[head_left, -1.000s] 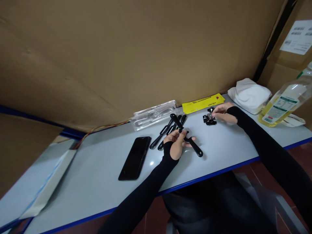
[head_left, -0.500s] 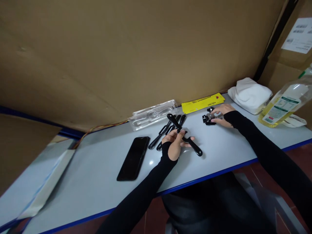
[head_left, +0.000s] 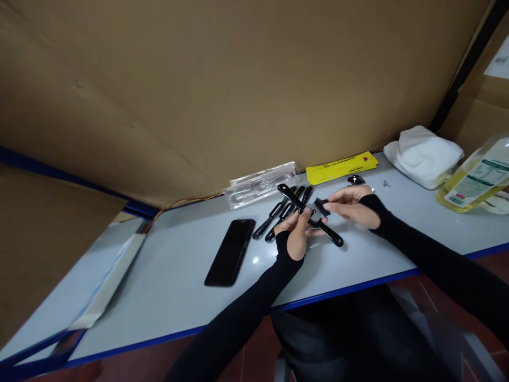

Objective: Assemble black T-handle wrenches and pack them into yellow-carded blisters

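Note:
My left hand (head_left: 296,233) is closed around the middle of a black two-handled spokeshave body (head_left: 332,234), which slants above the table. At its centre, my right hand (head_left: 353,207) pinches a small black spokeshave cap (head_left: 321,206) between thumb and fingers. The cap is right beside or touching the body; I cannot tell which. Behind my left hand lie several more black spokeshave bodies (head_left: 274,211) side by side. Farther back, beyond my right fingers, sits a small black metal part (head_left: 356,179).
A black phone (head_left: 229,252) lies left of the tools. Along the cardboard wall are clear plastic blister trays (head_left: 260,185) and yellow printed cards (head_left: 342,167). Tiny metal pieces (head_left: 386,183), a white cloth bundle (head_left: 423,156) and a bottle of yellow liquid (head_left: 473,178) are to the right.
My right hand has lifted a small black cap from the parts at the back and brought it left to the spokeshave body. My left hand keeps its hold. The view has shifted slightly.

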Demonstrator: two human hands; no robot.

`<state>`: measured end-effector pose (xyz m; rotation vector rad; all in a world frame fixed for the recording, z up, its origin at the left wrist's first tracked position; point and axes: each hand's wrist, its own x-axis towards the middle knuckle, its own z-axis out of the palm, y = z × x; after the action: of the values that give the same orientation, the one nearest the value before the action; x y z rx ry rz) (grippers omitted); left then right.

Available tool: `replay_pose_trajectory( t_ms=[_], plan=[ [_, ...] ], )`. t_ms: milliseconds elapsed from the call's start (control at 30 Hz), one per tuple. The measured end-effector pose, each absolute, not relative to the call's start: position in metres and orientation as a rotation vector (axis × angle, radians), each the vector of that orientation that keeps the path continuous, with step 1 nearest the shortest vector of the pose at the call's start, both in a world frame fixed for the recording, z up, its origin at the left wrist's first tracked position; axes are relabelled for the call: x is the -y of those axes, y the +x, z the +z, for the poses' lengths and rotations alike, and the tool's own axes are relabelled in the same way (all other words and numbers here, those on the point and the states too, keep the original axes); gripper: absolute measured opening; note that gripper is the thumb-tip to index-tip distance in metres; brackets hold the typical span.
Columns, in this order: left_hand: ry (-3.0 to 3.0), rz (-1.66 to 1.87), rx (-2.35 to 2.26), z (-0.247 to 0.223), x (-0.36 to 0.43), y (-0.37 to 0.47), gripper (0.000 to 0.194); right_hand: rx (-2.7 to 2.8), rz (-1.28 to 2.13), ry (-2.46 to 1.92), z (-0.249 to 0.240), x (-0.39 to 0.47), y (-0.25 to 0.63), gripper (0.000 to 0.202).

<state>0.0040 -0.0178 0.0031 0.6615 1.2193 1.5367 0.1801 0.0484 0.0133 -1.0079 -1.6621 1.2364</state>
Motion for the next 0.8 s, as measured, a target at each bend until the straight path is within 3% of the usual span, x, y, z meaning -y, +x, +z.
replay_pose_trajectory(
  t_ms=[267, 533, 800],
  plan=[
    [0.761, 1.477, -1.173, -0.001, 0.022, 0.006, 0.054, 1.684, 1.237, -1.021, -0.004, -0.040, 0.162, 0.031],
    [0.809, 1.496, -1.265, -0.003, 0.019, -0.001, 0.055, 1.593, 1.521, -0.914, -0.003, -0.039, 0.166, 0.049],
    [0.817, 1.515, -1.341, 0.000, 0.021, -0.001, 0.045, 1.572, 1.556, -0.859, -0.003, -0.038, 0.165, 0.042]
  ],
)
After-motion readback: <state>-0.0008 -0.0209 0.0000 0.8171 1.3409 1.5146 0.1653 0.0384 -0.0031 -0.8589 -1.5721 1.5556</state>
